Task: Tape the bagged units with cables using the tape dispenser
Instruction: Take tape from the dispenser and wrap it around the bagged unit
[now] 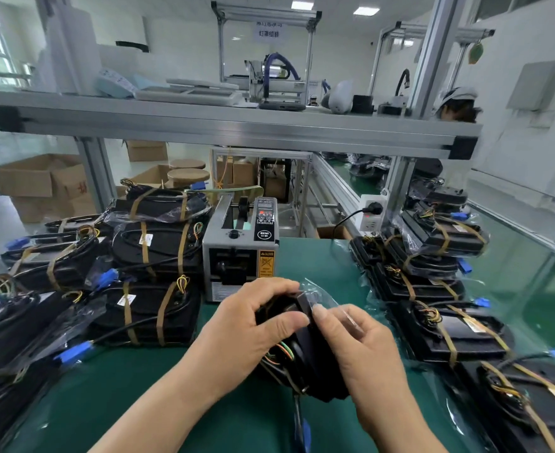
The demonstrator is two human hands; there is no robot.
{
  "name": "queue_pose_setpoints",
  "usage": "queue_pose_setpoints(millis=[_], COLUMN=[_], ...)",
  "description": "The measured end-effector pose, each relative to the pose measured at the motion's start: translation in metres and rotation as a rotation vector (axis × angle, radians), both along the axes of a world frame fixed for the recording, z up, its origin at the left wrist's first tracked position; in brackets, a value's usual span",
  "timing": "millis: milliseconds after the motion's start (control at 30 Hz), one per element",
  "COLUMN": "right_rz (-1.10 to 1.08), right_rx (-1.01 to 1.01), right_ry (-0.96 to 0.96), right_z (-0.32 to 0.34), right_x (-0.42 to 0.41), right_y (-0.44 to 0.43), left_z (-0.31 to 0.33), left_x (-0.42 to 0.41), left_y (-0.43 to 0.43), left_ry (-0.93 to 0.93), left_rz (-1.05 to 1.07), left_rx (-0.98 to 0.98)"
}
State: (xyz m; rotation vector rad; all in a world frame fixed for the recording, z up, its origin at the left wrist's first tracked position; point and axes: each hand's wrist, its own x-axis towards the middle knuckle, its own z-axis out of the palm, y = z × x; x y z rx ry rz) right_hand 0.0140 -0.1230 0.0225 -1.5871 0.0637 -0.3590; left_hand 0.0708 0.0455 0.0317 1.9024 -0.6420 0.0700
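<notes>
Green bench mat [132, 393]: taped-unit stacks at 9 o'clock [152, 256] and 3 o'clock [433, 289]. Tape dispenser [240, 246] at 12 o'clock, near the hands. Bagged unit with cables [305, 358] at centre: left hand [256, 325] grips its top; right hand [361, 348] pinches the bag.

An orange label [266, 263] headed "CAUTION" is fixed on the front of the tape dispenser [240, 253]; its finer print cannot be read. A round black badge [263, 234] just above is marked "SEMI". Far behind the dispenser, blurred Chinese characters are shown on a hanging white sign [268, 30].
</notes>
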Motion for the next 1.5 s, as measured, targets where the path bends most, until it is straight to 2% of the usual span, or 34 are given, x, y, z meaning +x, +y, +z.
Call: queue_pose_setpoints(millis=[100,200,333,500,700,767,833,933,1000,1100,1333,1500], right_rz=[0.05,0.075,-0.026,-0.116,-0.12,-0.16,-0.203,-0.24,-0.254,-0.263,-0.236,-0.217], right_rx=[-0.139,-0.181,-0.062,0.243,0.313,0.305,0.3,0.309,0.322,0.33,0.324,0.351], right_ry=[-0.033,-0.045,-0.092,-0.072,-0.148,-0.174,-0.189,-0.167,-0.181,-0.207,-0.235,-0.211], right_z=[0.008,0.009,-0.003,-0.027,-0.042,-0.045,-0.049,-0.055,-0.055,-0.051,-0.042,-0.042], right_x=[-0.002,-0.005,-0.009,-0.012,-0.01,-0.007,-0.004,-0.003,-0.003,-0.004,-0.008,-0.01], right_y=[-0.007,-0.009,-0.005,0.011,0.016,0.014,0.01,0.009,0.011,0.015,0.018,0.016], left_z=[-0.002,0.0,0.0,-0.004,-0.009,-0.014,-0.017,-0.022,-0.024,-0.021,-0.01,-0.005], left_x=[-0.008,-0.013,-0.019,-0.021,-0.026,-0.028,-0.02,0.022,0.053,0.085,0.116,0.126], left_y=[-0.002,-0.004,-0.006,-0.008,-0.005,-0.004,0.0,0.01,0.015,0.012,-0.001,-0.013], left_ry=[0.014,-0.013,-0.04,-0.073,-0.111,-0.12,-0.036,0.345,0.609,0.833,0.961,0.966], left_rz=[0.0,-0.001,-0.013,0.008,-0.011,-0.007,0.18,0.59,0.648,0.606,0.632,0.729], left_rx=[0.013,0.029,0.079,0.132,0.196,0.104,-0.146,-0.426,-0.55,-0.678,-0.73,-0.809])
